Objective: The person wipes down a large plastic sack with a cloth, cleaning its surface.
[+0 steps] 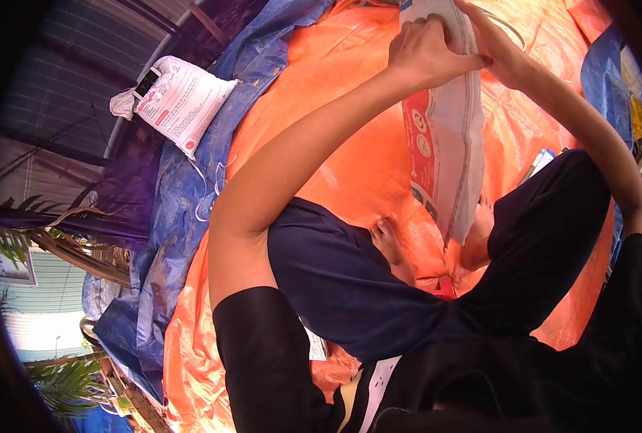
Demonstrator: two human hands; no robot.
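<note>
A white and red printed woven sack (443, 144) stands on edge between my bent legs, its lower end close to my bare feet. Its top runs out of the upper edge of the view. My left hand (433, 54) is closed on the upper part of the sack, fingers curled over the near side and thumb pointing right across it. On the other side, my right hand (500, 50) grips the sack's upper edge; its fingertips are partly hidden at the frame's top.
Orange tarp (335, 144) lies under me, with a blue tarp (252, 68) along its left side. A filled white sack (184, 101) with a dark phone-like object (147, 83) on it sits at upper left. White string (204, 191) trails below it. Pen-like items (541, 162) lie beside my right knee.
</note>
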